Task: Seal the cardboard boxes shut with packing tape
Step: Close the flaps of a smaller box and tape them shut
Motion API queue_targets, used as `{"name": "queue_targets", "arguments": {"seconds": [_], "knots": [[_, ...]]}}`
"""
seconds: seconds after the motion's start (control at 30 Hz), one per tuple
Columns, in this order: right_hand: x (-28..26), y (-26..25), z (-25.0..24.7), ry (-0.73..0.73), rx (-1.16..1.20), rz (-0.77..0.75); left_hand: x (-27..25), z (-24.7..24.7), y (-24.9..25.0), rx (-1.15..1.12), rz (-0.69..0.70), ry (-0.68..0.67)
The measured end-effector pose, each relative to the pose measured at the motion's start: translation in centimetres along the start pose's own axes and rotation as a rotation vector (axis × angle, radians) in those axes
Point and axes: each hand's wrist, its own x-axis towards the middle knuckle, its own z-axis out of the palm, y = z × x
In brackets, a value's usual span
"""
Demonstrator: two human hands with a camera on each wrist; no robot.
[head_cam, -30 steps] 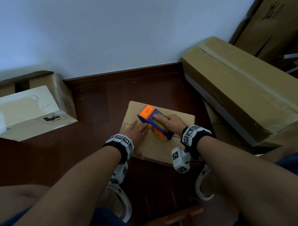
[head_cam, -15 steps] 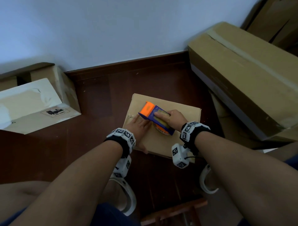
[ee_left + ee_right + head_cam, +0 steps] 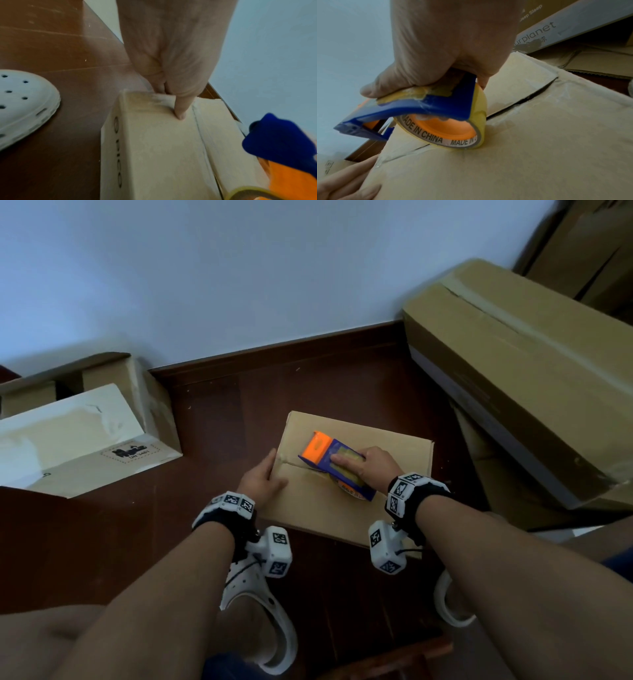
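A small brown cardboard box [image 3: 325, 508] lies on the dark wood floor, flaps down, with a centre seam [image 3: 522, 100] still gaping. My right hand [image 3: 373, 467] grips a blue and orange tape dispenser [image 3: 320, 451] from above. Its yellowish tape roll [image 3: 481, 105] presses on the box top [image 3: 539, 148] over the seam. My left hand [image 3: 262, 482] holds the box's left end: the thumb [image 3: 180, 113] presses on the top [image 3: 163, 148] and the fingers reach down the end wall. The dispenser's blue nose [image 3: 283, 142] is just right of that thumb.
A long brown box [image 3: 513, 364] leans at the right, with flattened cardboard [image 3: 599, 63] beneath it. A pale box [image 3: 75, 440] and an open brown one [image 3: 102, 371] sit at the left by the wall. My white clogs [image 3: 260, 611] stand close in front of the small box.
My left hand has slid from flat on the box top beside the dispenser to the box's left end. The right hand keeps the dispenser on the seam. The head view has shifted.
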Motion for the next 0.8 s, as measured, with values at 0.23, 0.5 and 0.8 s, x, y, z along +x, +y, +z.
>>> {"name": "queue_targets", "arguments": {"seconds": [0.23,0.5,0.8], "knots": [[-0.4,0.5,-0.4,0.013,0.0,0.013,0.2,2.0,-0.8,-0.223,0.046,0.08],[0.5,-1.7,-0.6,-0.054,-0.199,-0.061,0.3,1.9,-1.0,-0.23,0.046,0.076],[2.2,-4.6,1.1,-0.052,-0.331,-0.079,0.7,1.1,-0.7,-0.475,-0.016,-0.03]]}}
